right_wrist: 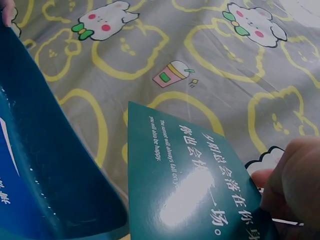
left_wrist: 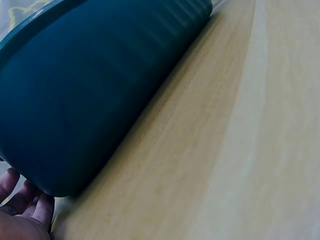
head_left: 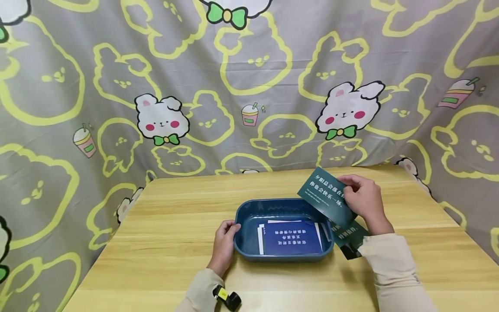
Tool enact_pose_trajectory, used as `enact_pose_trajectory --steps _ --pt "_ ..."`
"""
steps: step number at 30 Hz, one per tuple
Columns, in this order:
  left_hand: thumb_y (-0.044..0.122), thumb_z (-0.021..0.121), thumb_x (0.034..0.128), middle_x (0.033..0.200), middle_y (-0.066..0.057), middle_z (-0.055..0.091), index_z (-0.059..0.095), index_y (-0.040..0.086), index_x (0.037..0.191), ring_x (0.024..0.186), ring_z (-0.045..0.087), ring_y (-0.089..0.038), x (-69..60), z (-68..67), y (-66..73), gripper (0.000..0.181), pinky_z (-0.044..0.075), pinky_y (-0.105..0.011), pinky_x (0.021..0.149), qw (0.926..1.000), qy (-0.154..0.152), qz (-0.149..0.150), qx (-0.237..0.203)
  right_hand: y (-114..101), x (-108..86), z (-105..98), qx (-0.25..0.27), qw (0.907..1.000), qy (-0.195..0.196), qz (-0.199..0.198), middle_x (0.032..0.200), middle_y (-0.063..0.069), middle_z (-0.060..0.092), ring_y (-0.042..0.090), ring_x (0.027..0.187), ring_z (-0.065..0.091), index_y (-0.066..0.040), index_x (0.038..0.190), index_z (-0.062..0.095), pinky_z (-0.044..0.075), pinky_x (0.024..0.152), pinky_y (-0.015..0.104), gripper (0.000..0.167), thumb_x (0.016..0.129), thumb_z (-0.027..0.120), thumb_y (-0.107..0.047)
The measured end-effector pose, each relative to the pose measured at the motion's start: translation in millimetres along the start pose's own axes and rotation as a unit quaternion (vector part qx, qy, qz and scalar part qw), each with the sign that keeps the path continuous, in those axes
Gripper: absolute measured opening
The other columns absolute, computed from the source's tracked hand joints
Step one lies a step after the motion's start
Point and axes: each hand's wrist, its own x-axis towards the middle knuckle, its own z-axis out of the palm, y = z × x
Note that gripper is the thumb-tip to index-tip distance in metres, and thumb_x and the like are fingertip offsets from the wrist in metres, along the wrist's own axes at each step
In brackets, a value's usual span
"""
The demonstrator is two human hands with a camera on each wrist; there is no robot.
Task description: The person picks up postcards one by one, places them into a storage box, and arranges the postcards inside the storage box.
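A dark blue plastic basin (head_left: 282, 258) sits on the table, holding a small pile of cards with a blue card (head_left: 293, 248) on top. My left hand (head_left: 223, 248) grips its left end, thumb over the rim; in the left wrist view the fingers (left_wrist: 44, 207) lie against the basin's outer wall. Above the basin's right end, my right hand (head_left: 365, 200) pinches a dark green card (head_left: 320, 190) with white lettering by its edge. Beneath that card and the right wrist, another green card (head_left: 354, 239) shows beside the basin, partly hidden.
The wooden table (head_left: 171, 225) extends on both sides of the basin. Behind it hangs a grey curtain (head_left: 280, 143) printed with rabbits and cups. A black strap with a yellow label (head_left: 223, 294) is on the left wrist.
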Motion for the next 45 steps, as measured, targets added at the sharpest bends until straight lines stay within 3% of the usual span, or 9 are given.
enact_pose_trajectory --steps 6,23,45 --pt "0.010 0.056 0.0932 0.102 -0.011 0.053 0.057 -0.006 0.104 0.096 0.049 -0.021 0.2 2.2 -0.2 0.019 0.043 -0.025 0.082 1.0000 0.000 -0.002 -0.002 1.1 -2.1 2.8 -0.008 0.9997 0.009 -0.020 0.099 0.020 0.070 0.029 0.081 0.059 0.000 0.109 0.071 0.047 0.057 0.028 0.031 0.088 0.049 -0.001" --pt "0.011 0.056 0.0931 0.102 -0.011 0.053 0.056 -0.006 0.102 0.096 0.049 -0.021 -0.2 1.4 -1.6 0.019 0.042 -0.025 0.082 1.0000 0.002 -0.002 -0.009 -1.8 -2.3 14.8 -0.015 0.9980 -0.018 -0.058 0.095 0.017 0.070 0.030 0.083 0.059 0.000 0.105 0.072 0.044 0.063 0.035 0.029 0.087 0.049 0.000" --pt "0.013 0.055 0.0952 0.105 -0.011 0.053 0.057 -0.004 0.107 0.100 0.048 -0.022 -0.3 1.1 -0.1 0.021 0.041 -0.029 0.085 0.9999 -0.003 -0.009 0.003 -13.2 -6.3 29.0 -0.016 0.9951 -0.047 -0.086 0.094 0.016 0.070 0.028 0.076 0.059 -0.001 0.104 0.072 0.045 0.053 0.033 0.030 0.087 0.048 0.000"
